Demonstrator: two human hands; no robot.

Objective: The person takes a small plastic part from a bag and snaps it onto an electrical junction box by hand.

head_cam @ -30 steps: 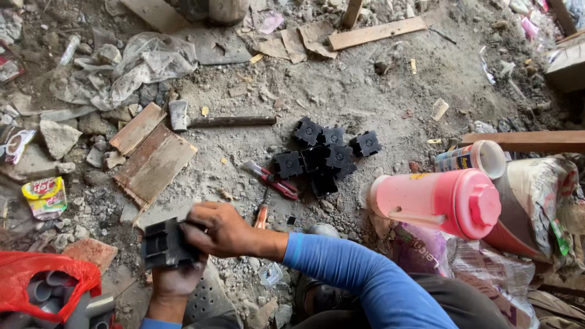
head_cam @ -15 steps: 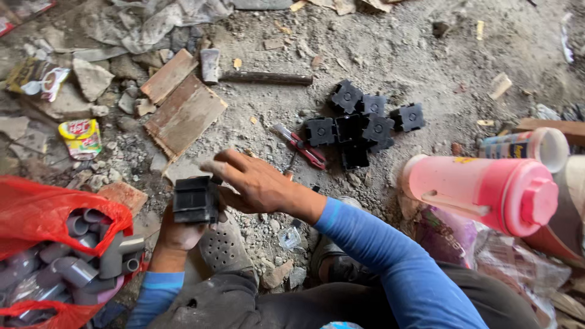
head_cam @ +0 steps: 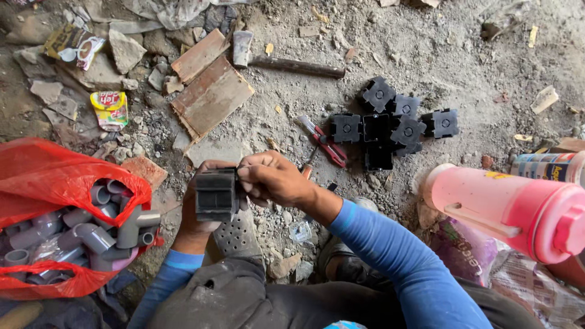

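Both hands had risen slightly with the black plastic box (head_cam: 216, 195) since a moment before. Left hand (head_cam: 196, 220) cupped it from beneath; right hand (head_cam: 275, 178) pinched its edge with closed fingers (head_cam: 245, 173), above the dusty floor (head_cam: 426, 55), near a red bag (head_cam: 55, 183) of grey pipe fittings (head_cam: 97, 234).

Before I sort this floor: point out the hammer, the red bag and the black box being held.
hammer (head_cam: 242, 49), head view, metal head.
red bag (head_cam: 55, 176), head view, upper fold.
black box (head_cam: 216, 195), head view, front face.
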